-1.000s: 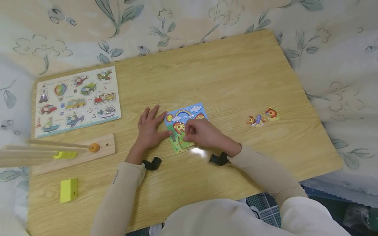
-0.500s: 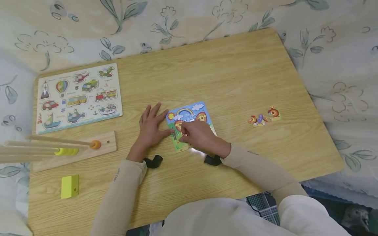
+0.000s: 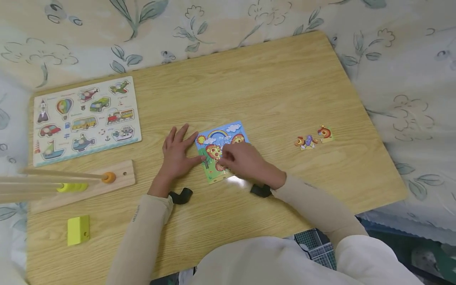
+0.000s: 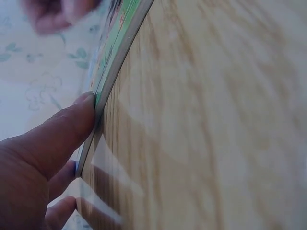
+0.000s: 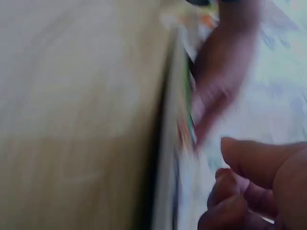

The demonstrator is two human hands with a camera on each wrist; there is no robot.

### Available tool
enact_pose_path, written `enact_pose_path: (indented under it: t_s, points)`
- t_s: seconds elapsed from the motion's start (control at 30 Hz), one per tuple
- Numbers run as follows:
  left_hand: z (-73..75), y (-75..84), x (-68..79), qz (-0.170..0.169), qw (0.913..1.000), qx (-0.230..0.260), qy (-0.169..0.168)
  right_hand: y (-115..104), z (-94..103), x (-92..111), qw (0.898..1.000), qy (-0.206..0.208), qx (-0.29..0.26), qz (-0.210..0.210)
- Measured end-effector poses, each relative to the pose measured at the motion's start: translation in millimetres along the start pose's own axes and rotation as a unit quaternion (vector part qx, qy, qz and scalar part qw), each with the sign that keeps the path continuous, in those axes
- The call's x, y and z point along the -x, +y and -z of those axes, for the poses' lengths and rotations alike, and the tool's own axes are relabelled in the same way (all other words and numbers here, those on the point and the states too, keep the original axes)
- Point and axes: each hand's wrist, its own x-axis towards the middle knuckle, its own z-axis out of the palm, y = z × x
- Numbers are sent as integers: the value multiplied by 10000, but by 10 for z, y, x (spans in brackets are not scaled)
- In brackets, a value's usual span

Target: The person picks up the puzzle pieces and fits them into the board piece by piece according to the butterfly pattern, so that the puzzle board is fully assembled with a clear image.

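A small flat picture puzzle (image 3: 221, 134) with a rainbow, a sun and round red figures lies mid-table. My left hand (image 3: 176, 156) is spread at its left side, fingers straight. In the left wrist view the thumb (image 4: 72, 127) rests against the board's edge. Over the puzzle's lower right hovers my right hand (image 3: 246, 158), covering part of the picture. Its fingers are bent, and the right wrist view shows a gap between thumb (image 5: 247, 155) and fingers (image 5: 225, 206), with nothing in it. Two loose puzzle pieces, one brown and purple (image 3: 305, 141) and one red (image 3: 325, 133), lie to the right.
A vehicle puzzle board (image 3: 87, 118) lies at the back left. In front of it stands a wooden base (image 3: 128, 174) with upright pegs and coloured beads. A yellow-green block (image 3: 78, 230) sits near the front left. Floral fabric (image 3: 213, 23) hangs behind the table (image 3: 270, 87).
The right hand has let go of the green piece it pinched, and a red figure now shows in the puzzle's lower part. The left hand has kept its place at the board's edge.
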Motion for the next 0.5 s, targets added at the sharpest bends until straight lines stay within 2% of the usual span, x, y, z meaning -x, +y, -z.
enact_pose_path:
  t_s: [0.07,0.13,0.2,0.27,0.33,0.4,0.5]
  points:
    - [6,-1,1,0,10000,-2,-6,178,180,124,9986,467,-13,-259]
    - [15,4,1,10,10000,23,-33,405,414,267,9935,819,218,-766]
    - [21,4,1,29,10000,19,-55,634,647,433,9831,905,629,-1461]
    - [27,4,6,60,10000,15,-73,825,834,601,9675,754,971,-2211]
    - [29,5,11,83,9999,9,-93,970,931,750,9525,542,1121,-2781]
    - [29,7,13,84,9999,21,-103,1055,957,859,9429,494,1146,-3089]
    - [23,10,14,77,9999,38,-92,1120,923,913,9393,617,1092,-3193]
